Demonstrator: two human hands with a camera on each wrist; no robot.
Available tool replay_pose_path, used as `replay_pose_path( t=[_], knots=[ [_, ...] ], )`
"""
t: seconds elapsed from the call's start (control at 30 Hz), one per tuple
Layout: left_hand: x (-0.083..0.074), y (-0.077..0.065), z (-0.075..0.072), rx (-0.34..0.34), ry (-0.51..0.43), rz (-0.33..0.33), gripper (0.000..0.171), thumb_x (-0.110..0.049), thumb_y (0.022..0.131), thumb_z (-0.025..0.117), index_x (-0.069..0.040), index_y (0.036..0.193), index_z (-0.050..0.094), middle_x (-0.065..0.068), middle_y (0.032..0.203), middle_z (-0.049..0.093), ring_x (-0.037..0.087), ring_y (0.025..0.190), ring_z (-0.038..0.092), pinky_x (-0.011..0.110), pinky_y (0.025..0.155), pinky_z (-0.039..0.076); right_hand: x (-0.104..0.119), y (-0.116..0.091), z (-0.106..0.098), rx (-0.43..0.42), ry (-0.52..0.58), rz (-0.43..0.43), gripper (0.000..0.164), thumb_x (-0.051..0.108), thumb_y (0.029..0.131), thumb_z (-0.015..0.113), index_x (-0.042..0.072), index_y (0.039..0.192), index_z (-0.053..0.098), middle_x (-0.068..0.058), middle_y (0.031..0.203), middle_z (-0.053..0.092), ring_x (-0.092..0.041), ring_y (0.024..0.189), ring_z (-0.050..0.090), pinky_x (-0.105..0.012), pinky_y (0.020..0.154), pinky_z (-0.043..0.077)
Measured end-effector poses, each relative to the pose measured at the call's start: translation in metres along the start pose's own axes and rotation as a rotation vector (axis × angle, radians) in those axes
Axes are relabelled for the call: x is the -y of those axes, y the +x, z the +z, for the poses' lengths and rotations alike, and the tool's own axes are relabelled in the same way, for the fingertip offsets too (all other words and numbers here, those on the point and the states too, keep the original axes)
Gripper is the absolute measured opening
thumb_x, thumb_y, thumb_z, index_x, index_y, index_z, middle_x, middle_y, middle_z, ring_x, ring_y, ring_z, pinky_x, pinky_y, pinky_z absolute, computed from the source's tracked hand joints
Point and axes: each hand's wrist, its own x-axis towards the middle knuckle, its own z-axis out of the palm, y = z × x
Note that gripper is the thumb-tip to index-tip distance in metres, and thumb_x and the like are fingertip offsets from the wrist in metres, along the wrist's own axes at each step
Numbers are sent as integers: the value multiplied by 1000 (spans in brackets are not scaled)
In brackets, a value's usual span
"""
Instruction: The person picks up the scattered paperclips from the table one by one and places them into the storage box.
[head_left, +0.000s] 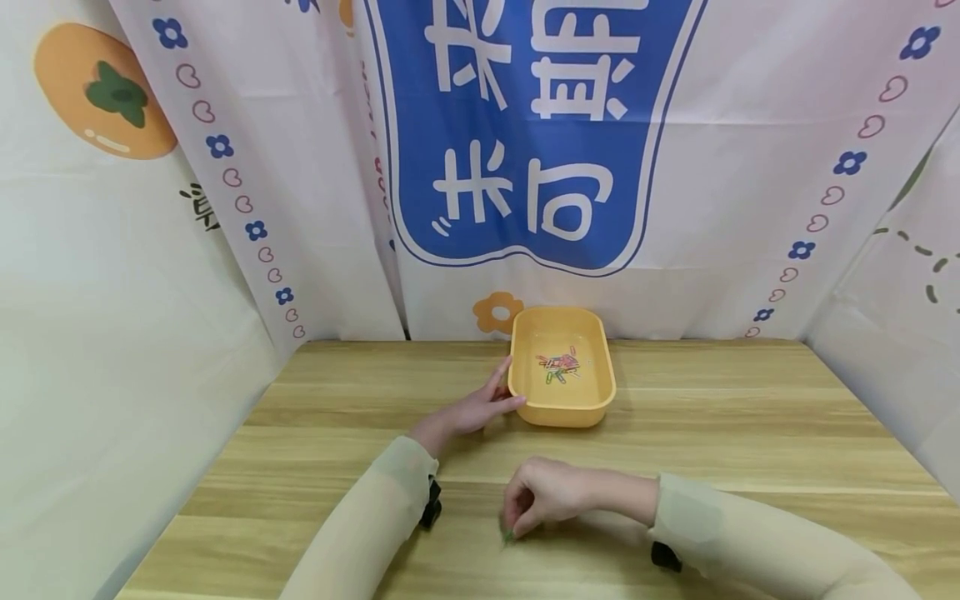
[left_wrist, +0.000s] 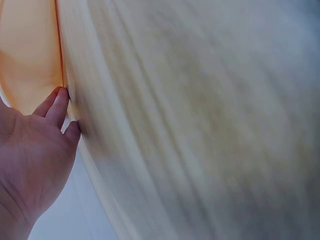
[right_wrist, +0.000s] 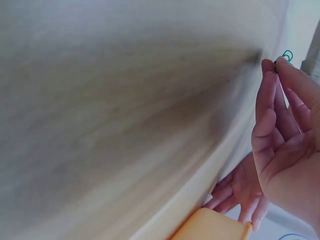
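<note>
A yellow rectangular bin (head_left: 564,415) stands at the back of the table, with several coloured paper clips (head_left: 558,364) lying on its floor. My left hand (head_left: 480,408) touches the bin's left side and near corner, its fingers spread and fairly straight. The left wrist view shows those fingertips against the orange-looking wall of the bin (left_wrist: 32,55). Closer to me, my right hand (head_left: 547,492) pinches a green paper clip (right_wrist: 287,55) between thumb and fingertip, low over the table. The clip's wire loop sticks out past the fingertips.
The wood-grain table (head_left: 750,433) reaches back to a hanging white cloth (head_left: 712,292) with a blue printed panel. White cloth also hangs along both sides. The bin's far end is close to the back cloth.
</note>
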Motion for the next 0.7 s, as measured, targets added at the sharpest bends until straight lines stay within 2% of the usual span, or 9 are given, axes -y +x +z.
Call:
replay_pose_path(
  t=[0.23,0.37,0.5,0.7],
  knots=[
    [1,0,0,7,11,12,85,-39,100,53,-33,155,-12,18,151,35,27,138,33,49,113,18,2,-14,-12,-59,31,-49,4,8,86,74,6,83,74,15,77,67,6,67,55,-19,62,51],
    [1,0,1,5,16,16,84,-39,100,53,-34,155,-12,18,151,36,26,138,33,47,113,19,1,-23,-19,-133,23,-78,5,8,88,72,6,88,76,14,83,70,5,71,57,-21,66,51],
    [0,0,1,4,15,16,84,-37,101,53,-32,155,-12,18,151,35,26,139,32,46,113,18,3,-32,-24,-214,2,-104,5,8,87,73,8,88,77,13,85,71,4,71,58,-23,64,52],
    [-1,0,1,-3,8,3,84,-38,101,53,-33,155,-11,18,151,36,26,139,32,47,113,18,7,-45,-36,-275,16,-78,4,10,87,74,9,86,78,11,82,72,2,65,58,-25,57,51]
  ],
)
